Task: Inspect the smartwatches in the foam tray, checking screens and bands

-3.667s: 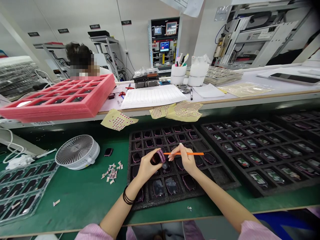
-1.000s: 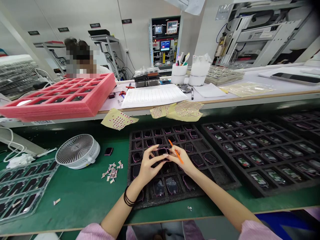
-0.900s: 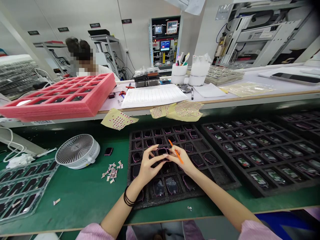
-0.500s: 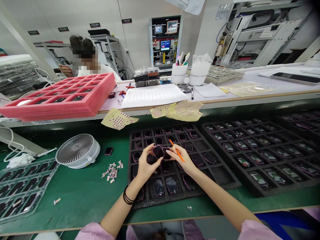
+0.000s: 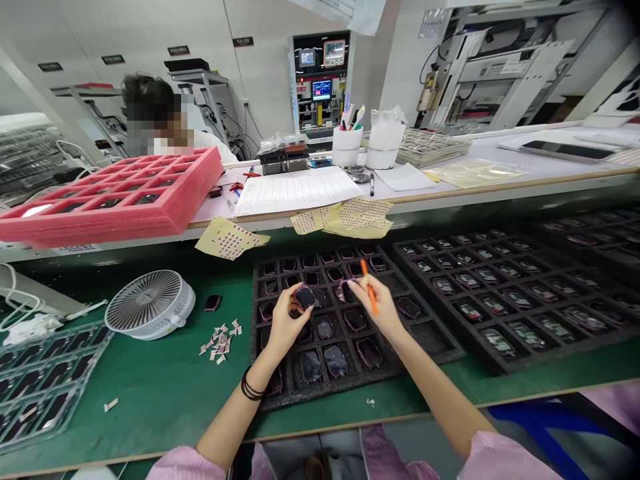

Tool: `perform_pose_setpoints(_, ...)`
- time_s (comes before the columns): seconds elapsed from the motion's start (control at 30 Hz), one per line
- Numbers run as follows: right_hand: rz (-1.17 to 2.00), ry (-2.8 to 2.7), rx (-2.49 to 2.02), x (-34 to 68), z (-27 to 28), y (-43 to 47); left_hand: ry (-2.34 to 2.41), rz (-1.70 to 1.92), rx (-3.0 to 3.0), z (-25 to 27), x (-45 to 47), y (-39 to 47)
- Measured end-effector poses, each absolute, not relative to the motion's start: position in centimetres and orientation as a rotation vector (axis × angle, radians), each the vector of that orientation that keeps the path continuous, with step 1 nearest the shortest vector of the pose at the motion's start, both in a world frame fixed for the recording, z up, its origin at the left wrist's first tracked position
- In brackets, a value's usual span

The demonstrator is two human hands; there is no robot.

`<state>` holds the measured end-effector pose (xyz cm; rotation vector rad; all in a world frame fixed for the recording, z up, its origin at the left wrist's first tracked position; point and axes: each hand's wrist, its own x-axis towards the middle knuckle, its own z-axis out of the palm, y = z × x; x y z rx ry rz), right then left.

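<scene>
My left hand (image 5: 289, 320) pinches a smartwatch (image 5: 304, 297) by its edges, dark screen facing up, above the black foam tray (image 5: 320, 390). My right hand (image 5: 375, 303) is closed around a thin orange stick (image 5: 370, 287) that slants up past the fingers. The fingertips of that same hand are also at a second purple-rimmed watch (image 5: 346, 292), over a pocket of the tray; whether it is gripped or resting there I cannot tell. Several similar watches lie in the pockets around both hands.
Another foam tray of watch parts (image 5: 500, 343) stands at the right. Left are a white fan (image 5: 150, 303), a lone watch (image 5: 213, 303), small loose pieces (image 5: 219, 341) and a clear tray (image 5: 75, 400). A pink foam tray (image 5: 193, 193) sits on the shelf; a person (image 5: 155, 113) is behind it.
My hands have moved apart: the right one went to the right with the orange stick and the second watch. The left still holds its watch, slightly further left.
</scene>
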<state>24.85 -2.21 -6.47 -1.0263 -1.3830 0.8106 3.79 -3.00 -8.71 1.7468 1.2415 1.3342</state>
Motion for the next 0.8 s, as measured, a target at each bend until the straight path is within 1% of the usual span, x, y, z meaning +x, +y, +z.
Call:
perform_pose_setpoints(0.07, 0.582, -1.37, -1.147, 27.6, -6.9, -3.5, 1.181, 1.234, 1.817, -8.2, 4.9, -3.7)
perform_pose_setpoints(0.17, 0.244, -1.342, -1.416, 31.9, -8.7, -6.2, 0.996, 0.966, 1.946, -7.2, 8.0, -5.2)
perform_pose_setpoints(0.27, 0.079, -1.431, -1.554, 35.0, -10.9, -8.4, 0.864, 0.733, 2.123, -6.7, 12.3, -6.3)
perform_pose_setpoints(0.4, 0.018, -1.584, -1.606, 36.4, -12.1, -9.7, 0.899, 0.6, 2.411, -8.0, 16.8, -6.8)
perform_pose_setpoints(0.53, 0.018, -1.561, -1.58, 36.5, -12.1, -10.3, 0.781, 0.487, 2.665, -9.8, 17.7, -7.0)
perform_pose_setpoints(0.63, 0.056, -1.706, -1.515, 36.5, -12.6, -11.0, 0.672, 0.372, 2.709, -10.3, 17.0, -7.3)
perform_pose_setpoints(0.8, -0.063, -1.891, -1.471, 36.4, -14.0, -12.2, 0.664, 0.291, 2.682, -9.7, 16.8, -7.6)
